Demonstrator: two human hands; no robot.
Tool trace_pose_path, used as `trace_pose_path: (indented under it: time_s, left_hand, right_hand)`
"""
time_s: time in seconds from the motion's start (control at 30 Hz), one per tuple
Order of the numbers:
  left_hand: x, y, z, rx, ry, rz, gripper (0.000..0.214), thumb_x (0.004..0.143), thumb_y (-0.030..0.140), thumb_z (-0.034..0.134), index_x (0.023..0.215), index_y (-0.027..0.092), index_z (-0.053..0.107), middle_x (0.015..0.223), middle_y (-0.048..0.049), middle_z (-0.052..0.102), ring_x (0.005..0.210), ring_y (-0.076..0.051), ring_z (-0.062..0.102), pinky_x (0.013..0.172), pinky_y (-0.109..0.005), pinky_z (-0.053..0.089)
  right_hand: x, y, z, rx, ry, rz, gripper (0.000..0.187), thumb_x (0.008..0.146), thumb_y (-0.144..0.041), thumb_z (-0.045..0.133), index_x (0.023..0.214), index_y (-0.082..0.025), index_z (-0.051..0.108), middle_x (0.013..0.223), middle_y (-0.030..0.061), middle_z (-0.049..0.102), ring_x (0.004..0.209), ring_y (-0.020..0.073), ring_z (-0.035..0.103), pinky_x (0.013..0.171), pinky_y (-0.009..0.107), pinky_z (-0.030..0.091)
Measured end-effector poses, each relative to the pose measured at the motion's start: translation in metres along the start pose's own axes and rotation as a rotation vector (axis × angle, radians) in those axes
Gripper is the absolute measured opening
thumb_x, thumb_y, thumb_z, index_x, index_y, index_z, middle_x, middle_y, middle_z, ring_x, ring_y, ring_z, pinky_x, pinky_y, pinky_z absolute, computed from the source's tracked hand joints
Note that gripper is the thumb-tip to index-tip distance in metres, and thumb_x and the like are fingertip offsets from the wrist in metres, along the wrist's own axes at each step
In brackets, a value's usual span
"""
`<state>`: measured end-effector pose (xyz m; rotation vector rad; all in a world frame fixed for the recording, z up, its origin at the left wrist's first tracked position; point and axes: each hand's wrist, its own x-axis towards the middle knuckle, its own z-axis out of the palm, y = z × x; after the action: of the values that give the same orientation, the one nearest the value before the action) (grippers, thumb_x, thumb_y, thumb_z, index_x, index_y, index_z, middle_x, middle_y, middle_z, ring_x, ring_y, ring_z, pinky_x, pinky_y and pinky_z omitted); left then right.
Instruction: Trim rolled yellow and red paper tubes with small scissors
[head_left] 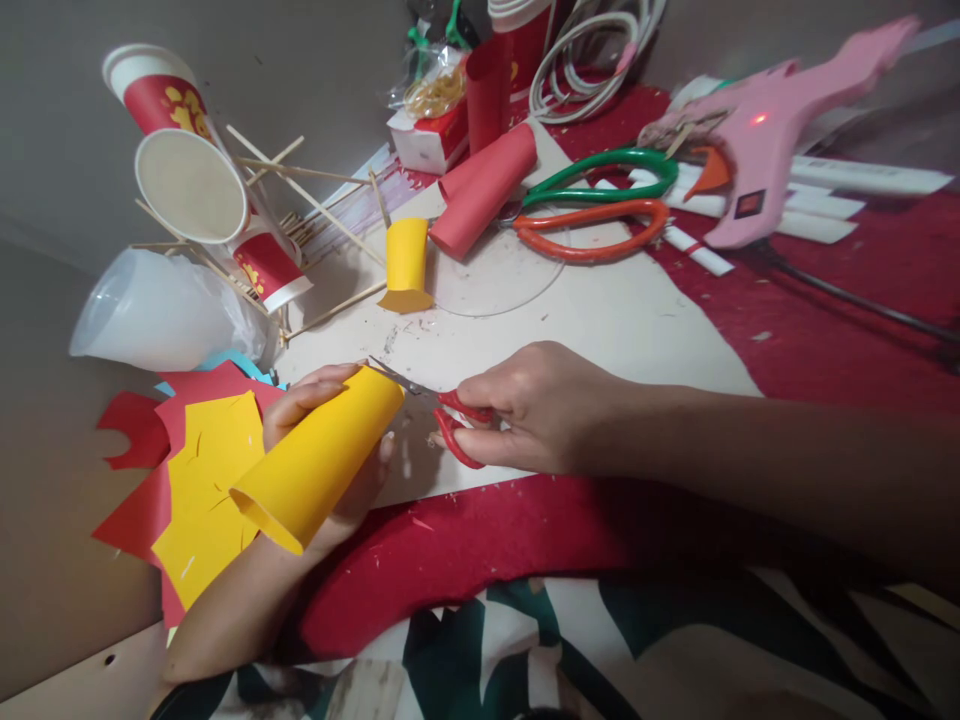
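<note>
My left hand [319,400] is wrapped round a rolled yellow paper cone [319,470], holding it on its side with the narrow end pointing right. My right hand [525,405] grips small red-handled scissors [450,415], fingers closed through the loops. The scissor blades meet the narrow rim of the cone. Both hands rest over a beige board [600,320] on a red cloth [810,330].
Yellow and red paper scraps [195,470] lie at left. Behind are a small yellow paper tube [406,262], a red paper roll [484,190], large scissors with green and orange handles [600,205], a pink glue gun [757,140], paper cups [187,180], wooden sticks and cables.
</note>
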<state>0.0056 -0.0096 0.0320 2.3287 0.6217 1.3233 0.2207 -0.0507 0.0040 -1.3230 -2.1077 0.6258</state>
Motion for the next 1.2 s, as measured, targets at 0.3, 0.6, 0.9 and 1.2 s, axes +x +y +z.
trace_pose_path:
  time_s: [0.3,0.6,0.9,1.2]
  left_hand:
    - [0.0014,-0.0006,0.0004,0.025,0.0,0.005,0.043,0.077,0.031,0.079,0.112,0.022,0.055,0.107,-0.0048,0.065,0.106,-0.021,0.066,0.094,-0.04,0.054]
    - [-0.0002,0.0002,-0.0049,-0.073,-0.077,-0.05,0.049,0.073,0.016,0.078,0.116,0.022,0.056,0.112,-0.006,0.064,0.112,-0.022,0.063,0.1,-0.042,0.052]
    - [0.0022,-0.0006,-0.0031,-0.073,-0.057,-0.008,0.048,0.075,0.021,0.078,0.117,0.021,0.055,0.109,-0.007,0.064,0.111,-0.021,0.063,0.1,-0.041,0.053]
    - [0.0022,-0.0015,-0.0024,-0.065,-0.052,-0.065,0.047,0.075,0.031,0.079,0.114,0.023,0.055,0.112,-0.008,0.061,0.11,-0.023,0.063,0.1,-0.047,0.053]
  right_hand:
    - [-0.0005,0.002,0.0004,0.005,0.0,-0.03,0.033,0.082,-0.035,0.056,0.054,-0.017,0.058,0.047,-0.0018,0.048,0.048,0.0087,0.029,0.051,0.025,0.023]
    - [0.0009,0.0032,0.0015,0.036,0.015,0.024,0.038,0.079,-0.042,0.056,0.05,-0.017,0.055,0.045,-0.0029,0.043,0.048,0.0089,0.024,0.049,0.026,0.021]
    - [-0.0005,0.0045,0.0004,0.067,0.012,-0.02,0.036,0.08,-0.039,0.055,0.052,-0.017,0.055,0.046,-0.0028,0.043,0.048,0.0087,0.026,0.05,0.026,0.02]
    - [-0.0001,0.0051,0.0009,0.122,0.043,-0.005,0.041,0.079,-0.043,0.054,0.048,-0.018,0.048,0.045,-0.0042,0.036,0.049,0.0089,0.019,0.049,0.026,0.02]
